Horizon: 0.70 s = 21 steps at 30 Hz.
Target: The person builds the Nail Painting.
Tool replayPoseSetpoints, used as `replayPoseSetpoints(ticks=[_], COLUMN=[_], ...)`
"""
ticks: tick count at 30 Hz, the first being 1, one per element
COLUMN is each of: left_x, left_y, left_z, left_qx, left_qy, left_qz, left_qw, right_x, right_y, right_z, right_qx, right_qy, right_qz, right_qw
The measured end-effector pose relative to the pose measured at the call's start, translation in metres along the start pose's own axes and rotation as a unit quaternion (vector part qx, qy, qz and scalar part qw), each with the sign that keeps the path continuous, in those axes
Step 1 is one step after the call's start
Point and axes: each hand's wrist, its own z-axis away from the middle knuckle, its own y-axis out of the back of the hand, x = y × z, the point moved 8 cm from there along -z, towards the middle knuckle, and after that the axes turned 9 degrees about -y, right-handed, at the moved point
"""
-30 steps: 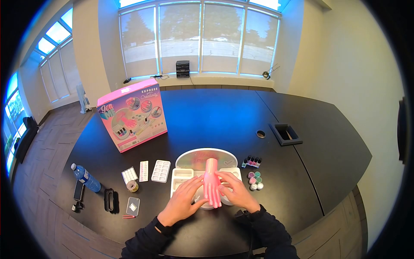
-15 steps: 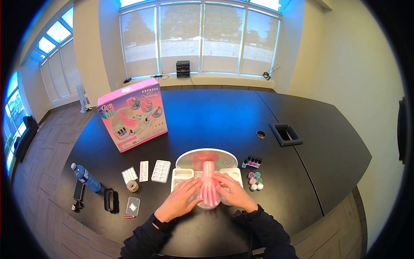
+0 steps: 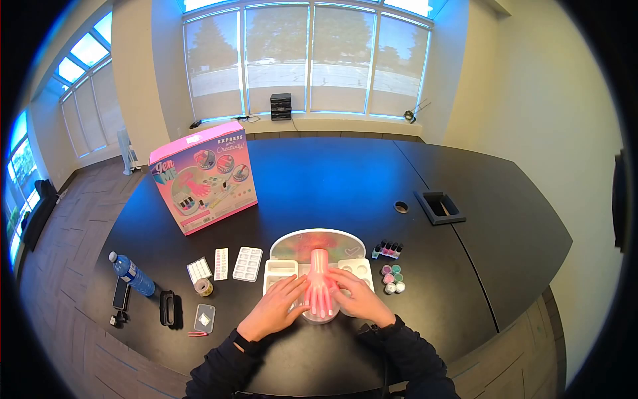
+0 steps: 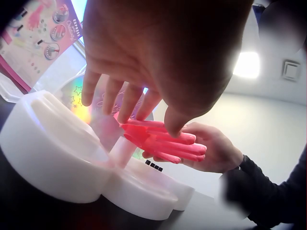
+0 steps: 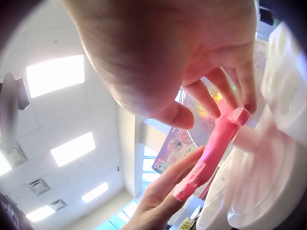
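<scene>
A pink plastic model hand (image 3: 319, 282) with pale nails stands on a white nail-station tray (image 3: 270, 268), its fingers towards me. My left hand (image 3: 272, 311) lies along its left side, fingers fairly straight. In the left wrist view those fingertips overlap the model hand's (image 4: 144, 136) edge. On the opposite side is my right hand (image 3: 362, 302), fingers loosely bent, with fingertips right at the model hand's thumb side. In the right wrist view my right thumb hangs apart from the pink model hand (image 5: 216, 146). A white post (image 4: 122, 150) shows beneath it.
A shiny curved back panel (image 3: 286, 247) rises behind the tray. Small nail polish bottles (image 3: 388, 250) and glitter pots (image 3: 393, 278) stand to the right. Leftward are a white compartment tray (image 3: 248, 264), a clear case (image 3: 205, 318), a water bottle (image 3: 131, 273) and a pink box (image 3: 203, 178).
The pink model hand has shifted slightly left and away from its earlier tilt. Both my hands have moved a little left with it, staying at its sides.
</scene>
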Motion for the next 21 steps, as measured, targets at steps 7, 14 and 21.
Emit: replayPoseSetpoints(ticks=[7,14,21], left_x=[-0.0013,-0.0018,-0.0042], left_y=[-0.002,-0.005,-0.0067], left_z=[-0.0001,-0.0009,-0.0007], left_qx=[0.0,-0.002,0.005], left_qy=[-0.001,0.0,0.005], left_qz=[0.0,0.014,0.005], left_qw=[1.0,1.0,1.0], right_x=[0.0038,0.0009,0.0026], right_y=[-0.0007,0.0017,0.0007], right_z=[-0.001,-0.0005,0.0002], right_qx=[0.012,0.014,0.023], right_qy=[0.01,-0.004,-0.02], right_qz=[0.018,0.012,0.011], right_qw=[1.0,1.0,0.999])
